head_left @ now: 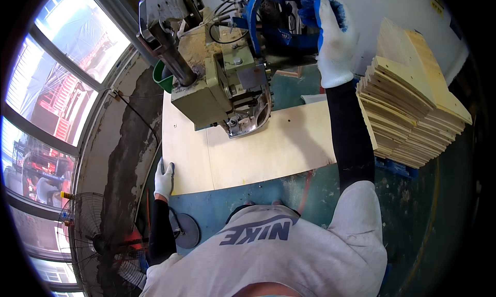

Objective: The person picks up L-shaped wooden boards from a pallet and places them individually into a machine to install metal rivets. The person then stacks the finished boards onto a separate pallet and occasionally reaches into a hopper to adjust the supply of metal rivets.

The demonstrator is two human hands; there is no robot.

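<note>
A pale plywood board (258, 160) lies flat beneath the head of a stitching or stapling machine (206, 90), with a thin seam running across its left part. My left hand (164, 180), in a white glove, grips the board's near left corner; its fingers are partly hidden by the edge. Raised at the upper right, my right hand (337, 43) wears a white glove with blue palm and fingers. Those fingers curl beside the machine's blue frame (281, 36); what lies within them is hidden. The machine's metal foot (248, 129) hangs over the board's far side.
A tall stack of plywood panels (408, 95) stands at the right on a blue pallet (398, 168). To the left are a wire-cage fan (95, 230) and large windows (67, 59). A round grey base (187, 232) rests on the green floor (330, 204). A green container (163, 79) hangs behind the machine.
</note>
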